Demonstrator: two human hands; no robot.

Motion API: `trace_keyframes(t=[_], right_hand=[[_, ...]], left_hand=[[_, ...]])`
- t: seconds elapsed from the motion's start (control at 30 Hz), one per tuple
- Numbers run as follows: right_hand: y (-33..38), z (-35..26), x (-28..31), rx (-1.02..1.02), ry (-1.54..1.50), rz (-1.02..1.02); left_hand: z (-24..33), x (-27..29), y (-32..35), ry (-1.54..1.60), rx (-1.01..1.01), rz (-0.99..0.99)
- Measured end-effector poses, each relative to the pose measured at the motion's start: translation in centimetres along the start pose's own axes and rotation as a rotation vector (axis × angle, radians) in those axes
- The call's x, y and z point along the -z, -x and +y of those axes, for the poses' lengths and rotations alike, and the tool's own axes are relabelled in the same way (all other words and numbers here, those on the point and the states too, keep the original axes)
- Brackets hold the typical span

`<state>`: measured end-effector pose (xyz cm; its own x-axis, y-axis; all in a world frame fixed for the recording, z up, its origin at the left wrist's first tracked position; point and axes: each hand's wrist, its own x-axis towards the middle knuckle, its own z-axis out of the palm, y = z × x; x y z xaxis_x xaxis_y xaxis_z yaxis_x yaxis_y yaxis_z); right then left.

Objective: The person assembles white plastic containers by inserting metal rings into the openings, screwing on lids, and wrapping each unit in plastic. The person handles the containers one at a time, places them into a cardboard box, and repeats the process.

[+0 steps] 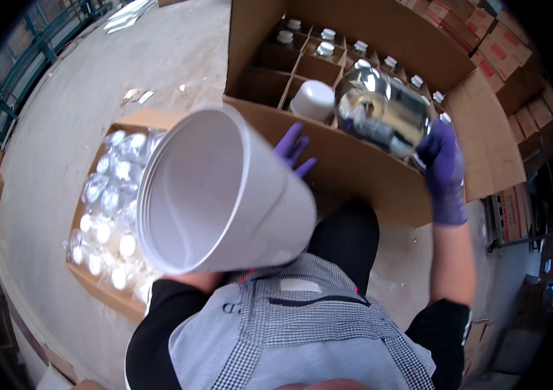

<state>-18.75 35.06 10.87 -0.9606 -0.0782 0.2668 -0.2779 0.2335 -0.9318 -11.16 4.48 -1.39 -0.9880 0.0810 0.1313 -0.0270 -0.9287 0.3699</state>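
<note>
White plastic fills my view: a big bucket (224, 195) tipped on its side, its mouth facing left, my left hand (295, 151) clasped behind it with purple-gloved fingertips showing past its wall. Beyond it I see the divided cardboard carton (367, 162) of white-capped bottles. My right hand (444, 166) is closed on a shiny silver pouch (380, 110), raised over that carton.

We see a white bucket (224, 195), purple gloves (444, 166), a silvery shiny jar (384, 110), brown cartons (380, 175), a checked apron (302, 325).
</note>
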Motion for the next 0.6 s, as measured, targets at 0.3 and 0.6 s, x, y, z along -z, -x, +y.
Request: trace_keyframes(t=[0.3,0.6], right_hand=[[22.6,6.6,-7.4,-0.205,-0.196,-0.706],[18.5,3.4,-1.1,-0.089,-0.057,-0.645]], left_hand=[[0.6,2.4,4.4,-0.123,0.07,-0.108],[4.6,1.8,7.1,-1.033,0.005,-0.04]])
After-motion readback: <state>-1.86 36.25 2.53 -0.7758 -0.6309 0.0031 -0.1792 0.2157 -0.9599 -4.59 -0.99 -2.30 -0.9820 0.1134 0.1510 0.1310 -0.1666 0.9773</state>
